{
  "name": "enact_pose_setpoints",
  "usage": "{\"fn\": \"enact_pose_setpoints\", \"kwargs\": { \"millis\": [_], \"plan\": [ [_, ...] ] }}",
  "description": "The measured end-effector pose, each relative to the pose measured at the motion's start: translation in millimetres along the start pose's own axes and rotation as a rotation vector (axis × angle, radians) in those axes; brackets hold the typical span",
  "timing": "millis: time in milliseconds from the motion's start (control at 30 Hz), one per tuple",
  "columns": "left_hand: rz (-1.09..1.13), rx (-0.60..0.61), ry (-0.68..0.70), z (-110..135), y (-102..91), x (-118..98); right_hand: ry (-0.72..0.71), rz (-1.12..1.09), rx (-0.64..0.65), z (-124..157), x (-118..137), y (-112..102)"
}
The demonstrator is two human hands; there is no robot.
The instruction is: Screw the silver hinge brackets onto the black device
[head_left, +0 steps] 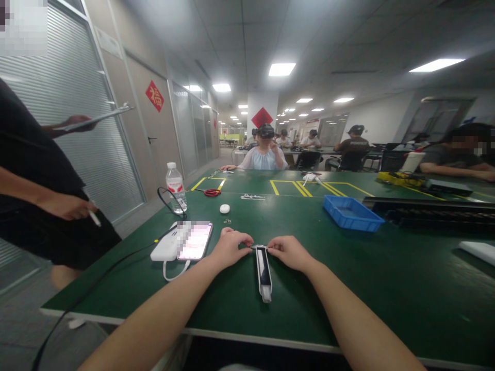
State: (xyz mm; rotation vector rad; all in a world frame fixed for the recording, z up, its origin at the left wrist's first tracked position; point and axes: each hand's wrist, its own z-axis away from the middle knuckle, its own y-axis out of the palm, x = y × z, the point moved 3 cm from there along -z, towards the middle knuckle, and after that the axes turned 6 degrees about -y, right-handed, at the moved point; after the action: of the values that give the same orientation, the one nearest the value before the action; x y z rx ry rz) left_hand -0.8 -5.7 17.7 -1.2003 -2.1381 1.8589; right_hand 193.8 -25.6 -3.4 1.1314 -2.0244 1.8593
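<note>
Currently, I watch both hands meet at the middle of the frame, forearms slanting inward from the bottom edge, backs of the hands upward. The left hand [231,248] and the right hand [291,252] each bring bent thumb and forefinger to the upper end of a slim white device [264,268]; I cannot tell whether they grip its rim or merely touch it. The device, with its dark face, lies lengthwise just below centre on the green table [232,314]. Left of the left hand, I see a lit phone [201,239] beside a white block [163,248]. A round white case [225,208] sits above that hand, a bottle [176,190] left of centre, and a blue tray [361,224] right of centre.
</note>
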Motion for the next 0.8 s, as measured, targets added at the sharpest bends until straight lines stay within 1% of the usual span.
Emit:
{"fn": "enact_pose_setpoints", "kwargs": {
  "millis": [200, 467, 633, 800],
  "plan": [
    [-0.031, -0.014, 0.037, 0.6, -0.1, -0.9, -0.012, 0.008, -0.015, 0.6, 2.2, -0.9],
    [-0.089, -0.022, 0.076, -1.1, 6.4, 0.1, -0.022, 0.017, -0.021, 0.2, 0.7, -0.5],
    [-0.111, -0.032, 0.114, -0.9, 6.2, -3.7, -0.026, 0.022, -0.033, -0.2, -1.7, 0.7],
    [-0.129, -0.022, 0.116, 0.1, 4.8, -7.2, -0.028, 0.026, -0.024, -0.2, -0.1, 0.3]
  ]
}}
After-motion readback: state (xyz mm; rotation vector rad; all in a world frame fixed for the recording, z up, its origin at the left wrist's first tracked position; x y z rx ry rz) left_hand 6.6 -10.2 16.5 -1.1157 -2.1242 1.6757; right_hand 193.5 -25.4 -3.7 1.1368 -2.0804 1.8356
